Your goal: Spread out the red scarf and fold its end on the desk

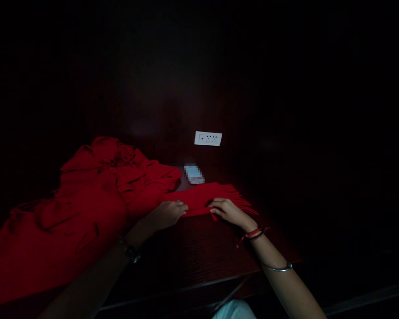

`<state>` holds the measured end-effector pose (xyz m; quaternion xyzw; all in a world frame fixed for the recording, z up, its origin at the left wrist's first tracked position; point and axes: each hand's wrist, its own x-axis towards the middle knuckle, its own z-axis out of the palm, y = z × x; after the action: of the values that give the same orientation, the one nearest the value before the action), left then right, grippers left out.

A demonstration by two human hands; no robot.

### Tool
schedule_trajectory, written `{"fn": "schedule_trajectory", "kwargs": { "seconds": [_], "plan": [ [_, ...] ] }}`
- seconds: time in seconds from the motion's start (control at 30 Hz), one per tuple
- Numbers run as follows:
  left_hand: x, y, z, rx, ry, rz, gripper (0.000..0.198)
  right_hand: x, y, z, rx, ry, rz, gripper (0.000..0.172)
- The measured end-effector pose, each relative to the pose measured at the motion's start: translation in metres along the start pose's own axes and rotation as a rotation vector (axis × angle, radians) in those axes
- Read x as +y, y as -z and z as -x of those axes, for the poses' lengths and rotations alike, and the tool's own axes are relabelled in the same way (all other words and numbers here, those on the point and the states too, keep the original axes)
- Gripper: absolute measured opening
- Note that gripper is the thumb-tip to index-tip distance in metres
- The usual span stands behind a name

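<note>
A red fringed scarf [199, 195] lies in a flattened, folded strip across the dark table, its tassels fanned toward the right. My left hand [169, 214], with a ring on one finger, is closed on the strip's near edge. A short way to the right, my right hand [228, 212] pinches the same edge near the fringe, and a small flap of cloth hangs below its fingers. The fingertips of both hands are partly hidden by the cloth and the dim light. Leftward, the scarf runs into a large crumpled heap of red fabric [96, 190].
Behind the strip, a small pale blurred packet or card [194, 174] lies on the table [193, 252]. A white socket plate [208, 138] is set in the dark back panel. The table's front edge runs close to my lap [234, 309]. Deep shadow covers both sides.
</note>
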<state>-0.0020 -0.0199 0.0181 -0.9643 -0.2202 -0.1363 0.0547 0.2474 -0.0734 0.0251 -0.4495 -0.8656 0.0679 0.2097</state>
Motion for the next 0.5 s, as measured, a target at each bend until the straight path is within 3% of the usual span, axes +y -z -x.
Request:
{"fn": "schedule_trajectory", "kwargs": {
  "seconds": [0.23, 0.4, 0.5],
  "plan": [
    [0.006, 0.004, 0.0, -0.083, -0.006, -0.096, 0.028, -0.001, -0.009, -0.004, -0.022, -0.004, 0.026, 0.018],
    [0.022, 0.016, 0.012, -0.168, 0.081, -0.038, 0.054, 0.008, -0.015, -0.001, -0.033, 0.0, 0.056, 0.02],
    [0.023, 0.012, 0.016, -0.156, 0.083, -0.034, 0.053, 0.012, -0.017, -0.002, -0.065, 0.046, 0.069, 0.021]
  ]
}}
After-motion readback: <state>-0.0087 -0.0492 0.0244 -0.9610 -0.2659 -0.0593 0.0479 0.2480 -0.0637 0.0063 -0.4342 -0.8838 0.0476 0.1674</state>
